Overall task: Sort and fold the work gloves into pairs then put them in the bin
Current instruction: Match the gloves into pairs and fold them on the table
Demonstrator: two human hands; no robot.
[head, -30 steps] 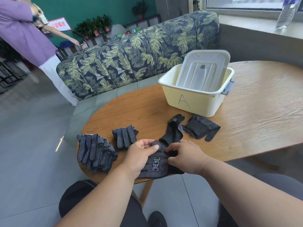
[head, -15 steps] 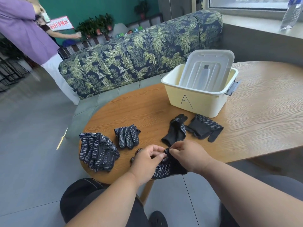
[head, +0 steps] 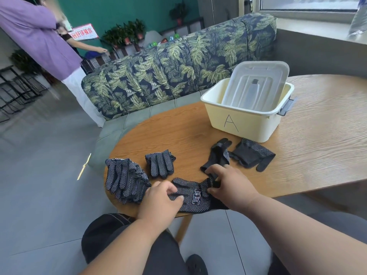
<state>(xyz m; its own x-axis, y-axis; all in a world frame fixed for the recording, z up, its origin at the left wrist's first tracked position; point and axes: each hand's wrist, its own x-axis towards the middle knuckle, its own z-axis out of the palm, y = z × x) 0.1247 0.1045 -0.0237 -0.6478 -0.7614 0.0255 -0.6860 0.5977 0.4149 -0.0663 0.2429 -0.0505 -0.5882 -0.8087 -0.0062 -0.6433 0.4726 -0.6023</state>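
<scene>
Head view. Both hands work at the near rim of the oval wooden worktop [head: 317, 147]. The left hand [head: 160, 199] rests on the dotted glove with a white printed label [head: 193, 197], fingers curled and thumb pressed onto the fabric, pinching its left part. The right hand [head: 230, 185] grips the right end of the same glove, with its fingers curled over the dark cuff. This glove lies flat between the two hands and overhangs the near worktop edge slightly.

Just left of the left hand, a stack of dotted gloves [head: 125, 181] sits at the left rim of the worktop. Beyond the left hand, a folded glove bundle [head: 159, 164] lies apart from the stack. Directly beyond the right hand, a single dark glove [head: 218, 153] lies with its cuff touching the fingers of that hand. To the right of it lies another glove [head: 251, 154], touching or nearly touching it.

Farther beyond the right hand stands the cream bin [head: 246, 124] marked "A", with its clear lid [head: 256, 84] standing tilted inside. Bare wood extends to the right of the right hand and between the gloves and the far rim. A leaf-patterned sofa [head: 168, 70] stands behind the worktop.
</scene>
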